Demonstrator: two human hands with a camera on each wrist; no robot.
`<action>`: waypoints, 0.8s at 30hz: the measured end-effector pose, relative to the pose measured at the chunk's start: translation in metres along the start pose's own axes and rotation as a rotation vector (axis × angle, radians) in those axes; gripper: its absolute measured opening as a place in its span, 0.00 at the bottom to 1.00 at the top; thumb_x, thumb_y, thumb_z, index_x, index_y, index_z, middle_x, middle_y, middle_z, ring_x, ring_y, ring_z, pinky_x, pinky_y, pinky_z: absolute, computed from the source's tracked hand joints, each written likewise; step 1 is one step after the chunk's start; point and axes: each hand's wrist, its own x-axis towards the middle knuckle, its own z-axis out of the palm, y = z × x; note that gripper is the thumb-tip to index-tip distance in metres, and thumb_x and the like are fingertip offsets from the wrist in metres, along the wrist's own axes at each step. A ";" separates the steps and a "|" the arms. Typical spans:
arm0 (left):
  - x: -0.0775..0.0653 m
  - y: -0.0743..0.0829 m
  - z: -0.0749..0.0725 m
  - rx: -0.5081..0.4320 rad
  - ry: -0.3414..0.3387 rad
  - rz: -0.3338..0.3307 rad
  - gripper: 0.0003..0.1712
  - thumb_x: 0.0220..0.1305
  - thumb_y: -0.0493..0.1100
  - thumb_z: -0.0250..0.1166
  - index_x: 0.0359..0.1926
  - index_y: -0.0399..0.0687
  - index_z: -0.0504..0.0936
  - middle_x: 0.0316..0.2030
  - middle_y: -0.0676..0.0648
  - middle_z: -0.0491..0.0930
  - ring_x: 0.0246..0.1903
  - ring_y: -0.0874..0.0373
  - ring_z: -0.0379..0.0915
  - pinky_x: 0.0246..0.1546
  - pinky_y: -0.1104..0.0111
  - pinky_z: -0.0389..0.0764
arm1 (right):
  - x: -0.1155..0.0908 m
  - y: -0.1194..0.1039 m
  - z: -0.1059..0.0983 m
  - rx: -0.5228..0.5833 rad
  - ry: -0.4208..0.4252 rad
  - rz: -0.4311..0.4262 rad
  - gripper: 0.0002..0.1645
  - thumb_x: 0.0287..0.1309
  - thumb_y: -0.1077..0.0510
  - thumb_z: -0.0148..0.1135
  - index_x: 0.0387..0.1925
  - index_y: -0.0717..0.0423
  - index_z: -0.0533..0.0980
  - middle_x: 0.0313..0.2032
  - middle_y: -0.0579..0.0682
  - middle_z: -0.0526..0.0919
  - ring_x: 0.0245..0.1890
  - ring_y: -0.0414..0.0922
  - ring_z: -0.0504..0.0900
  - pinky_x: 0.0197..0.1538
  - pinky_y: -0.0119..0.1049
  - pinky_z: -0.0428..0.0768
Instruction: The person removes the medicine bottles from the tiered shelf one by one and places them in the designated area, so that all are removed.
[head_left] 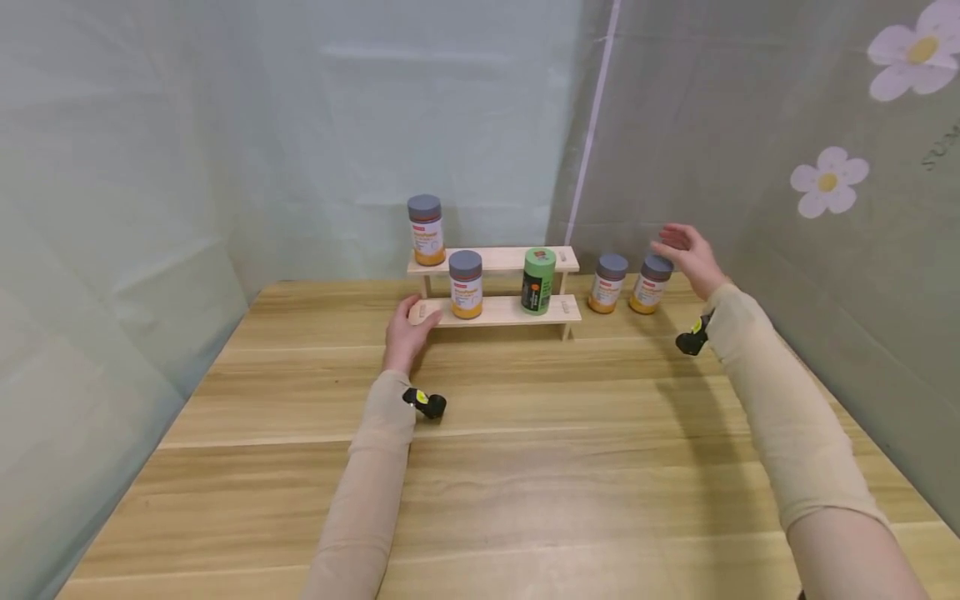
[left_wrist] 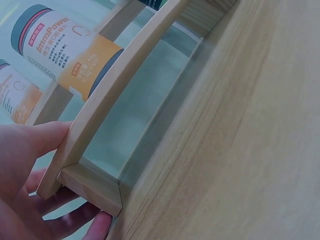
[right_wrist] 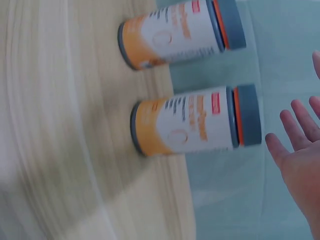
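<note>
My left hand [head_left: 406,335] grips the left end of a two-step wooden display rack [head_left: 502,312]; in the left wrist view the thumb lies on the lower board [left_wrist: 107,95] and the fingers curl under beside its leg. A supplement bottle with grey-blue lid [head_left: 467,287] and a green canister [head_left: 538,282] stand on the lower step, another such bottle [head_left: 427,232] on the upper step's left end. By the rack's right, my right hand [head_left: 693,260] hovers with extended fingers near the lid of an upright bottle [head_left: 649,285], apart from it in the right wrist view. A matching bottle [head_left: 607,285] stands left of it.
The wood-grain table [head_left: 525,467] runs back to a pale curtain [head_left: 375,125] behind the rack. On the right hangs a grey sheet with printed flowers [head_left: 828,182]. Small black cameras [head_left: 426,403] are strapped to both sleeved wrists.
</note>
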 end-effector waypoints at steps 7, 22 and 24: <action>0.000 0.000 0.000 0.002 0.003 0.004 0.38 0.64 0.52 0.64 0.71 0.50 0.62 0.72 0.42 0.60 0.72 0.47 0.54 0.75 0.56 0.56 | 0.005 -0.012 0.018 0.061 -0.008 -0.082 0.40 0.65 0.46 0.58 0.71 0.56 0.56 0.72 0.59 0.60 0.69 0.48 0.63 0.75 0.46 0.59; 0.001 -0.002 0.000 0.025 0.012 0.036 0.37 0.63 0.51 0.64 0.70 0.48 0.63 0.71 0.42 0.62 0.72 0.47 0.55 0.74 0.57 0.57 | 0.009 -0.047 0.068 0.030 -0.095 -0.173 0.36 0.66 0.46 0.57 0.68 0.59 0.61 0.69 0.61 0.65 0.68 0.50 0.66 0.74 0.47 0.61; 0.001 -0.002 0.000 0.025 0.014 0.040 0.37 0.63 0.51 0.64 0.70 0.47 0.63 0.71 0.42 0.62 0.72 0.47 0.55 0.74 0.57 0.56 | 0.010 -0.050 0.074 0.035 -0.113 -0.180 0.36 0.67 0.46 0.56 0.68 0.60 0.61 0.69 0.61 0.65 0.68 0.50 0.66 0.74 0.47 0.60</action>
